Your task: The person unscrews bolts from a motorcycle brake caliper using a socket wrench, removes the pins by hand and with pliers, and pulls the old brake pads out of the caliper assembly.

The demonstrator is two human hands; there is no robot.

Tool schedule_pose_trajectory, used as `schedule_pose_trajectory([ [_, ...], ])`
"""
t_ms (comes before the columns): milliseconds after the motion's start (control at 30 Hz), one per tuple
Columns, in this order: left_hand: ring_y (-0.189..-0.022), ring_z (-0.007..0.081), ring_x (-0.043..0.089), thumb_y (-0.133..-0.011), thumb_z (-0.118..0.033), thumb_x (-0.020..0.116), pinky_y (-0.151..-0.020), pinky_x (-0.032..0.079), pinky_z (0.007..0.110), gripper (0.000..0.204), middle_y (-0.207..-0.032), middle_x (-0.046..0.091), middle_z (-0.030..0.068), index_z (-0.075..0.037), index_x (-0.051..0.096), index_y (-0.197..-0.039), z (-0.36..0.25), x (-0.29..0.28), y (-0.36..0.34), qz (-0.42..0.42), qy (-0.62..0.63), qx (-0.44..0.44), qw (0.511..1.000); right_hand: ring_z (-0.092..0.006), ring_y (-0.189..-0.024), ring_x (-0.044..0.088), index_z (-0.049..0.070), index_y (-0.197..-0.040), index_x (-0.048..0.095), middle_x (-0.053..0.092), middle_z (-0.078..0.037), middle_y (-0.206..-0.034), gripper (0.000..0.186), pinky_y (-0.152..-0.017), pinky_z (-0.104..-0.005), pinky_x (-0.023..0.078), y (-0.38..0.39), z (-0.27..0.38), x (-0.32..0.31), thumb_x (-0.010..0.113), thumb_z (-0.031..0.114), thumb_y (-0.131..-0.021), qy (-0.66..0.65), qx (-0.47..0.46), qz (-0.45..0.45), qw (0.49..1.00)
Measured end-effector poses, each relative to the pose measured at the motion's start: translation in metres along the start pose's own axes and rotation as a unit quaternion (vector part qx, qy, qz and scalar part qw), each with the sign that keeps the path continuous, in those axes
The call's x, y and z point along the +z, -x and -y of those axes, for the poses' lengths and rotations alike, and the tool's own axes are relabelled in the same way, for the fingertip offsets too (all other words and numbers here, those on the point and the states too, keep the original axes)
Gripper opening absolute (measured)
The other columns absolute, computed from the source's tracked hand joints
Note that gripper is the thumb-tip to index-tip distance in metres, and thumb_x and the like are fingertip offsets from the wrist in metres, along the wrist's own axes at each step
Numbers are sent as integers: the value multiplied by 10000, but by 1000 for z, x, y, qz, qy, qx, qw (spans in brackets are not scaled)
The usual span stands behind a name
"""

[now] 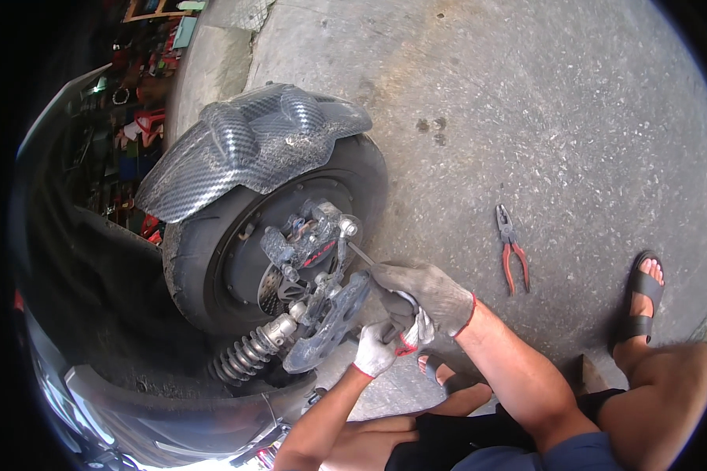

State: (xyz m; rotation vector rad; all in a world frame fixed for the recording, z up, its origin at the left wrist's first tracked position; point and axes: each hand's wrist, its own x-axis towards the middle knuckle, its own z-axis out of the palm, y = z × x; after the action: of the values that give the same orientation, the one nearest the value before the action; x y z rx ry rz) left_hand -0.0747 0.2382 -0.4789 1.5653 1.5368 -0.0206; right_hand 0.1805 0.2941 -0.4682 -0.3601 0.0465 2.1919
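At the far left, a curved, glossy black body panel (157,412) is seen, with a cluttered storage area (137,118) blurred behind the vehicle. A dirty tyre (182,275) is partly covered from above by a grimy fender (267,149) with a woven carbon pattern. A coil spring (247,355) is set low beside the wheel, near a perforated brake disc (269,292), and a dusty brake caliper (302,245) is mounted across the hub. Just right of the spring, a dark bracket (330,323) is seen at a slant. From a bolt (348,227) by the caliper, a slim metal shaft (360,253) is extended down to the right hand. The left hand (375,351), in a pale glove, is held with its fingers curled beyond the bracket; what, if anything, is gripped by it cannot be told. By the right hand (426,292), in a soiled grey glove with a red cuff, the near end of the shaft is gripped. Farther right, on the concrete ground (605,157), red-handled pliers (508,234) are laid down, well apart from both hands. At the right, a foot is shod in a dark sandal (641,304).
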Motion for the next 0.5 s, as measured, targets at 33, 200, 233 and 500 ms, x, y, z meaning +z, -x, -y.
schedule_pose_trajectory([
  [33, -734, 248, 680, -744, -14, 601, -684, 505, 350, 214, -819, 680, 207, 25, 681, -938, 3, -1, -1, 0, -1, -2, 1000, -60, -486, 449, 58, -837, 612, 488, 36, -606, 293, -439, -239, 356, -1, 1, 0, 604, 325, -956, -1, 6, 7, 1000],
  [200, -627, 376, 634, -737, -57, 636, -563, 477, 417, 93, -698, 634, 195, -13, 681, -805, 3, 1, -7, -21, -138, 69, 988, -57, -494, 428, 60, -779, 597, 478, 32, -601, 299, -444, -232, 344, -12, -2, -2, 599, 300, -958, 21, -16, -25, 999],
  [233, -624, 379, 632, -735, -58, 638, -557, 475, 425, 84, -691, 630, 198, -13, 675, -795, 3, 3, -9, -27, -142, 88, 986, -56, -496, 417, 62, -759, 589, 471, 35, -603, 303, -446, -229, 338, -13, -1, -5, 600, 290, -957, 47, -19, -8, 999],
  [500, -708, 397, 669, -739, -74, 662, -619, 526, 425, 125, -753, 664, 199, -3, 676, -841, 72, 12, -18, -5, 97, 40, 994, -38, -519, 385, 71, -797, 537, 424, 39, -644, 202, -435, -226, 301, -9, 9, 10, 564, 199, -950, -1, 60, -18, 998],
])
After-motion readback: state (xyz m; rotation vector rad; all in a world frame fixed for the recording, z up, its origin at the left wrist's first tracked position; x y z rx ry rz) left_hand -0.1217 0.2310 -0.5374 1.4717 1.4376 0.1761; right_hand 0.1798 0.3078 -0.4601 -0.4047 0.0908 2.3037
